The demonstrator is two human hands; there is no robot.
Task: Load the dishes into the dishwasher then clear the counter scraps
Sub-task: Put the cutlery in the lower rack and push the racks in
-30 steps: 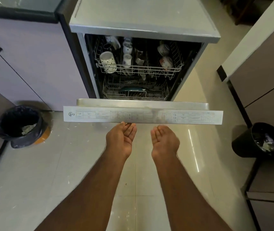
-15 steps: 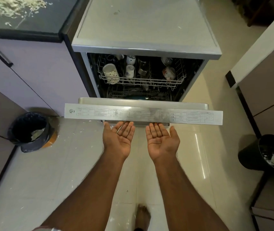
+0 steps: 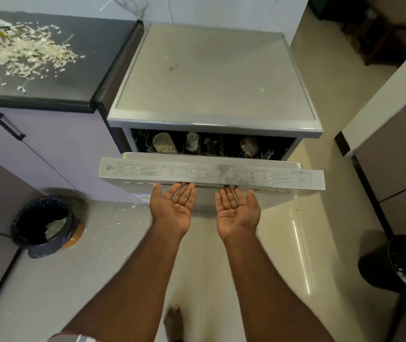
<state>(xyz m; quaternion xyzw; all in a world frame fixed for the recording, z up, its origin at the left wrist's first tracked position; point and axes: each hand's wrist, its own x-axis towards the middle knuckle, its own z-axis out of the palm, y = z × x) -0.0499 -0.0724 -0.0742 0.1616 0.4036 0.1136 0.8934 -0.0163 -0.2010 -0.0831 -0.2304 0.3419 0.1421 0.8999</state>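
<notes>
Both palms face up under the top edge of the dishwasher door [image 3: 211, 174]. The left hand [image 3: 172, 208] has its fingers straight, their tips tucked beneath the door's edge; the right hand [image 3: 237, 212] lies the same way just beside it, fingers straight and tips under the edge, thumb spread outward. The two hands are a little apart, neither curled round anything.

The door stands partly raised, leaving a narrow gap to the dishwasher [image 3: 215, 77]. Through that gap the upper rack shows a dotted white mug [image 3: 163, 143] on its side toward the left, a small pale cup [image 3: 192, 141] near the middle and a rounded cup [image 3: 248, 145] toward the right.

Left of the dishwasher, the dark counter [image 3: 93, 58] carries a spread of pale scraps [image 3: 24, 54]. Below that counter, a black-lined bin [image 3: 43, 224] sits on the floor left of the door. Another dark bin [image 3: 405, 264] stands on the floor well right of the door.
</notes>
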